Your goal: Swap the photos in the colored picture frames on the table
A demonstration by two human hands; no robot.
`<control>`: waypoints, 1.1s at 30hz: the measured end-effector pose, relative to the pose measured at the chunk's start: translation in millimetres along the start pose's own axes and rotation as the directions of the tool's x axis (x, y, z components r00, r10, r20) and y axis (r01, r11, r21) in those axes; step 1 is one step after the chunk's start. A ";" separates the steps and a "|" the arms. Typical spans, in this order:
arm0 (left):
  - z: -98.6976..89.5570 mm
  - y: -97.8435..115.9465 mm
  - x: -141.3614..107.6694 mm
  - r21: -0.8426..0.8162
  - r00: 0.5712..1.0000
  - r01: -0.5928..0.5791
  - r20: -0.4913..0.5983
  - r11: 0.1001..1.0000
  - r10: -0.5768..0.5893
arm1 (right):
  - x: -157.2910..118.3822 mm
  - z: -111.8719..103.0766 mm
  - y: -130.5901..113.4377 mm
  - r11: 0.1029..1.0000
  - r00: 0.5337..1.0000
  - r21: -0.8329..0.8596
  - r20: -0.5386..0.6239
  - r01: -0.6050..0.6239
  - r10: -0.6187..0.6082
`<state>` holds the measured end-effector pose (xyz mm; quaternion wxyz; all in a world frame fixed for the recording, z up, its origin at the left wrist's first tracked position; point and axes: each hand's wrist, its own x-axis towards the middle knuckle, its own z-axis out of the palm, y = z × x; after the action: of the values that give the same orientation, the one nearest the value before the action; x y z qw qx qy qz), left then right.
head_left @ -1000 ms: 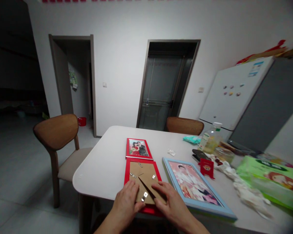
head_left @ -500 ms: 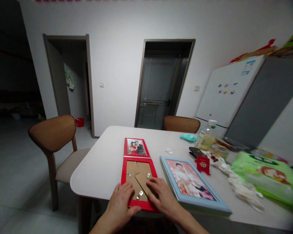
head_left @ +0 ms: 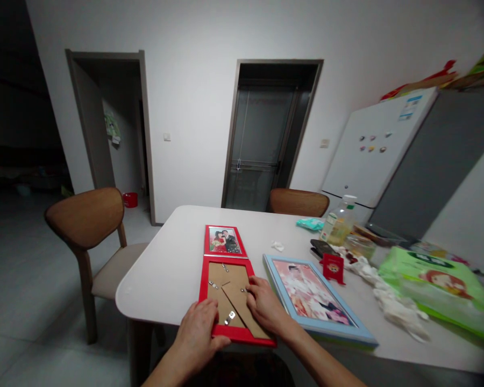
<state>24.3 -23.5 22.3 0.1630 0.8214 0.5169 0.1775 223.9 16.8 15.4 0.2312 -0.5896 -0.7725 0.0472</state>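
A red double photo frame lies on the white table. Its far half holds a couple's photo [head_left: 224, 241]; the near half of the red photo frame [head_left: 202, 293] shows a brown backing board [head_left: 215, 271] with a slanted stand flap and several small metal clips. My left hand [head_left: 198, 327] grips the near left corner of this half, fingers on the left border and thumb along the near edge. On the other side, my right hand [head_left: 265, 305] has its fingers curled at the right-hand metal clip [head_left: 244, 290], partly covering it. Beside it rests a blue photo frame [head_left: 284, 299], picture side up.
Toward the right lie a red booklet [head_left: 333, 267], a black phone [head_left: 325, 248], crumpled white tissue [head_left: 395, 306] and a green tissue pack [head_left: 435, 285]. Behind stand a bottle [head_left: 339, 223] and a glass jar [head_left: 360, 244]. Wooden chairs [head_left: 86, 217] stand around the table.
My right hand has shifted up and right from the stand flap to the right-hand clip, its fingers now curled. My left hand stays on the frame's corner. The view has tilted slightly.
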 end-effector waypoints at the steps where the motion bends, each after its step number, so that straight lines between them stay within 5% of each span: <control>1: -0.3 0.3 -0.4 -0.005 1.000 -0.005 -0.004 1.000 0.005 | -0.5 -0.9 0.3 1.000 1.000 0.003 0.002 0.002 -0.002; 6: -1.0 0.7 -1.1 -0.016 1.000 -0.016 -0.004 1.000 0.016 | -6.5 -1.6 -7.9 1.000 1.000 -0.002 -0.009 0.029 -0.029; 11: 4.9 -4.5 0.4 -0.028 1.000 -0.018 -0.025 0.999 0.017 | -25.8 -6.2 -36.8 0.961 0.960 0.090 0.083 0.260 -0.267; 15: 8.1 -7.6 0.6 -0.050 0.998 -0.038 -0.051 0.998 0.036 | -37.3 -16.1 -50.5 0.938 0.930 0.123 0.137 0.325 -0.341; 23: 9.9 -8.7 0.5 -0.060 0.997 -0.043 -0.064 0.997 0.040 | -33.7 -17.1 -45.5 0.942 0.935 0.146 0.144 0.304 -0.324; 33: 2.3 -3.8 0.1 -0.044 0.999 -0.035 -0.024 0.998 0.034 | 29.3 26.4 -48.1 0.987 0.984 0.066 0.088 0.150 -0.155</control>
<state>22.4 -22.0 18.6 0.1722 0.8242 0.5006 0.2011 164.5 34.9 17.5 0.2154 -0.5188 -0.8235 0.0795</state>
